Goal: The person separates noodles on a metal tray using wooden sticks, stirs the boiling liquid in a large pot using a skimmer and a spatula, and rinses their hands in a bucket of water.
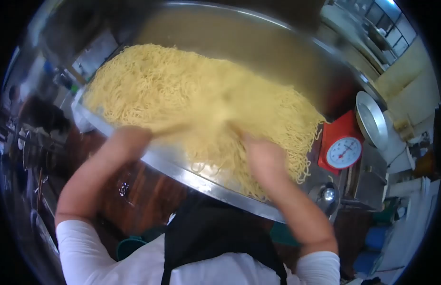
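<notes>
A large heap of yellow noodles [149, 85] spreads across a wide metal tray [177, 175] with a raised rim. My left hand [134, 140] is closed near the tray's front rim, around a brown wooden stick [173, 128] that points right into the noodles. My right hand [264, 154], blurred by motion, is closed over the heap's front right part. From it a second brown stick [235, 129] slants up and left into the noodles. The two far ends lie close together in the blurred middle of the heap. Loose strands hang toward the front rim.
Right of the noodles stands a red dial scale [344, 151] with a metal pan [371, 118]. A shiny rounded metal thing [328, 194] sits at the tray's right front. A green tub [130, 247] is on the floor below. Shelves and kitchenware line both sides.
</notes>
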Demonstrator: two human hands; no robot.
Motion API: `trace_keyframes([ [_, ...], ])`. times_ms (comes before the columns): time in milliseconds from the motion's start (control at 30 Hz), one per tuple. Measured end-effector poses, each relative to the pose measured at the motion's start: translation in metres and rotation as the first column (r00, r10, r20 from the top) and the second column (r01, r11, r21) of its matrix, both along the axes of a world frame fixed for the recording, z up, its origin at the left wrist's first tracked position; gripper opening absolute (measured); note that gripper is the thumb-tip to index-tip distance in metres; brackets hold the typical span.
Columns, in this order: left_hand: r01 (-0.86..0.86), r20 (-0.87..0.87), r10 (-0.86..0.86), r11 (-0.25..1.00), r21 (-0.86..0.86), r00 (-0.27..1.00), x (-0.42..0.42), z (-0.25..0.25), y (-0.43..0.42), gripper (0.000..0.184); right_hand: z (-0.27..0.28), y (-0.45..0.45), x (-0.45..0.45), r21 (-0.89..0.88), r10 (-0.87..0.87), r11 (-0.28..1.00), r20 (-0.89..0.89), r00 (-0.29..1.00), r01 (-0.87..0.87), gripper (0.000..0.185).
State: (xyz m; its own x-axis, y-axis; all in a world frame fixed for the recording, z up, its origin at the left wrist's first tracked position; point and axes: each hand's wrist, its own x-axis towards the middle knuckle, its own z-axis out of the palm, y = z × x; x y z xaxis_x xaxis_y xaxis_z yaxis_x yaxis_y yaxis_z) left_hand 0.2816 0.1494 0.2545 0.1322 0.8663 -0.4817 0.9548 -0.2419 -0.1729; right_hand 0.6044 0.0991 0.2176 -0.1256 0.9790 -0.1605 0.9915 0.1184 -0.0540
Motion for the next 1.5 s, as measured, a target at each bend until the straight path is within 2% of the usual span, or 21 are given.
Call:
trace_keyframes([
  [133,-0.122,-0.096,0.107,0.977,-0.176,0.99,-0.023,0.072,-0.031,0.03,-0.042,0.001,-0.005,-0.102,-0.09,0.992,-0.224,0.97,0.069,0.035],
  [200,-0.176,0.123,0.187,0.98,-0.094,0.975,-0.045,0.118,-0.049,0.032,-0.054,-0.038,0.054,-0.13,-0.171,0.985,-0.56,0.811,0.117,0.038],
  [267,-0.29,0.307,0.29,0.956,-0.045,0.907,-0.077,0.126,-0.06,0.031,-0.028,-0.068,0.122,-0.213,-0.19,0.975,-0.672,0.716,0.058,0.044],
  [300,-0.265,0.344,0.278,0.96,-0.086,0.897,-0.077,0.124,-0.06,0.031,-0.002,-0.083,0.153,-0.398,-0.359,0.912,-0.649,0.671,0.103,0.046],
  [367,-0.197,0.423,0.239,0.97,-0.142,0.874,-0.064,0.116,-0.054,0.03,0.063,-0.112,0.187,-0.378,-0.376,0.915,-0.673,0.637,0.14,0.043],
  [467,0.021,0.125,0.001,0.985,-0.17,0.992,0.001,0.042,-0.023,0.028,0.142,-0.152,0.207,-0.345,-0.522,0.853,-0.581,0.624,0.393,0.033],
  [533,0.13,0.219,-0.095,0.98,-0.152,0.971,0.057,-0.046,-0.003,0.03,0.168,-0.166,0.202,-0.22,-0.558,0.814,-0.549,0.621,0.537,0.029],
  [633,0.235,0.469,-0.144,0.962,-0.14,0.871,0.145,-0.072,-0.008,0.03,0.185,-0.165,0.189,-0.006,-0.584,0.76,-0.446,0.679,0.65,0.029],
  [800,0.347,0.366,-0.233,0.893,-0.286,0.901,0.08,-0.02,0.017,0.027,0.191,-0.131,0.207,0.043,-0.623,0.763,-0.219,0.751,0.645,0.029],
  [867,0.206,0.349,-0.058,0.892,-0.403,0.935,0.012,0.038,0.031,0.028,0.182,-0.096,0.232,-0.118,-0.556,0.831,-0.161,0.815,0.543,0.027],
  [967,-0.065,0.394,0.149,0.974,-0.219,0.907,-0.04,0.087,0.037,0.027,0.131,-0.013,0.269,-0.342,-0.547,0.82,-0.23,0.805,0.46,0.027],
  [1033,-0.081,0.205,0.094,0.994,-0.07,0.974,-0.027,0.056,0.066,0.027,0.071,0.068,0.275,-0.267,-0.359,0.924,-0.354,0.864,0.275,0.03],
  [1067,-0.078,0.065,0.088,0.986,-0.15,0.994,0.005,0.029,0.087,0.027,0.044,0.112,0.249,-0.001,-0.043,0.999,-0.388,0.921,0.046,0.033],
  [1100,0.018,0.084,-0.006,0.99,-0.142,0.996,0.039,-0.01,0.107,0.027,0.023,0.15,0.213,0.077,0.027,0.997,-0.251,0.968,-0.008,0.036],
  [1133,0.178,0.33,-0.158,0.983,-0.032,0.931,0.077,-0.031,0.116,0.026,0.015,0.174,0.164,0.026,-0.019,0.999,-0.093,0.995,0.022,0.035],
  [1167,0.219,0.41,-0.211,0.975,0.03,0.887,0.115,-0.047,0.121,0.026,0.021,0.176,0.103,-0.005,-0.214,0.977,-0.1,0.972,0.215,0.031],
  [1200,0.249,0.406,-0.262,0.965,0.084,0.876,0.149,-0.06,0.117,0.027,-0.023,0.191,0.089,0.116,-0.122,0.984,-0.118,0.986,0.135,0.026],
  [1333,0.221,0.41,-0.13,0.958,-0.182,0.903,0.139,-0.063,0.083,0.035,-0.016,0.113,0.07,0.108,-0.123,0.983,-0.205,0.971,0.147,0.027],
  [1400,0.267,0.435,-0.129,0.925,-0.271,0.891,0.073,-0.049,0.081,0.036,-0.007,0.054,0.123,-0.059,-0.217,0.976,-0.27,0.938,0.208,0.029],
  [1467,0.185,0.351,-0.038,0.9,-0.396,0.936,0.016,0.016,0.081,0.035,0.033,-0.008,0.2,-0.164,-0.225,0.973,-0.513,0.828,0.162,0.041],
  [1500,0.207,0.398,-0.051,0.91,-0.359,0.916,-0.019,0.04,0.082,0.03,0.073,-0.037,0.227,-0.309,-0.386,0.916,-0.503,0.773,0.255,0.038],
])
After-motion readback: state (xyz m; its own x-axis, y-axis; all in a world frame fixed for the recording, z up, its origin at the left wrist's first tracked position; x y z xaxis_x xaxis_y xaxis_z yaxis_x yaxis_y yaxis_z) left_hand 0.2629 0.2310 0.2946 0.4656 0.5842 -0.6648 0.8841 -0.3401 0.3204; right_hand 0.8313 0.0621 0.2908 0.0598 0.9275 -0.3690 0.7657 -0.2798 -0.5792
